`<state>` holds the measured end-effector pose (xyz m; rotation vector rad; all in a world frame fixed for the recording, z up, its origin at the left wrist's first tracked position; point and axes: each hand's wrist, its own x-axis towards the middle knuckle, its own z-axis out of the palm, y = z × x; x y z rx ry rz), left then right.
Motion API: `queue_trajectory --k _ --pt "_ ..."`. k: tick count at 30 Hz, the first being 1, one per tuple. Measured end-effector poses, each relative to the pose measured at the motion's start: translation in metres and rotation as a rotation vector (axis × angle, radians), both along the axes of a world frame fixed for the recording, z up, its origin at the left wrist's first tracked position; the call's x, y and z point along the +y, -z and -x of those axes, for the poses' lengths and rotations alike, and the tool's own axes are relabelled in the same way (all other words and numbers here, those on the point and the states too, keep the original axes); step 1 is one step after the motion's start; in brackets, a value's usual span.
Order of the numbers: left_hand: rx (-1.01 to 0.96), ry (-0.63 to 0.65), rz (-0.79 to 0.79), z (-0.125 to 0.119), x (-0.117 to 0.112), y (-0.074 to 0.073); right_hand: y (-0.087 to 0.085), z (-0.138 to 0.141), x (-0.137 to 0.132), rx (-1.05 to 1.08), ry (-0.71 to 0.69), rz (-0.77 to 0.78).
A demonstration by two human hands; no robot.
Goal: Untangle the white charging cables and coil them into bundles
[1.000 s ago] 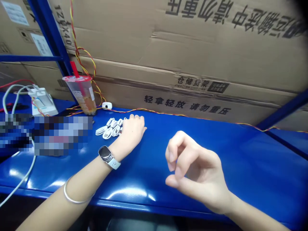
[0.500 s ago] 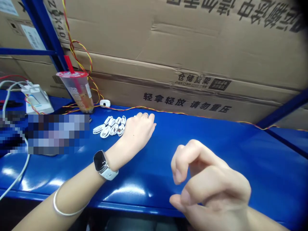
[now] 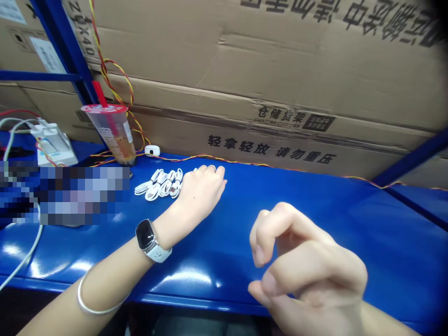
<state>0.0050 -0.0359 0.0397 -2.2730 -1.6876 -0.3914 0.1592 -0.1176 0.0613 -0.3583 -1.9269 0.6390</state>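
Cables (image 3: 158, 183) lie bundled on the blue table (image 3: 336, 233), white and side by side. My left grip (image 3: 200, 191) rests palm down just right of them, fingers together, holding nothing. My right grip (image 3: 308, 266) hangs farther right of the cables, curled, with thumb and fingers slightly spread, empty.

White coiled cables (image 3: 158, 184) side by side

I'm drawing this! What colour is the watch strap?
The watch strap is white, best seen in the head view.
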Motion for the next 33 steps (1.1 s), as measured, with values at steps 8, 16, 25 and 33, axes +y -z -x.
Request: queue_trajectory --k 8,16,25,33 --pt "-0.003 0.003 -0.021 0.0 0.0023 0.0032 0.003 -0.0012 0.001 0.003 -0.009 0.001" --pt "0.003 0.008 -0.017 -0.0002 0.0019 0.0026 0.0008 -0.0003 0.0 0.004 -0.005 -0.019" --pt "-0.003 0.006 0.008 0.0004 0.0017 0.0027 0.0022 -0.0003 0.0008 -0.008 -0.023 -0.03" --pt "-0.005 0.004 0.018 -0.0001 0.0008 0.0016 0.0029 0.0002 0.0013 -0.017 -0.013 -0.049"
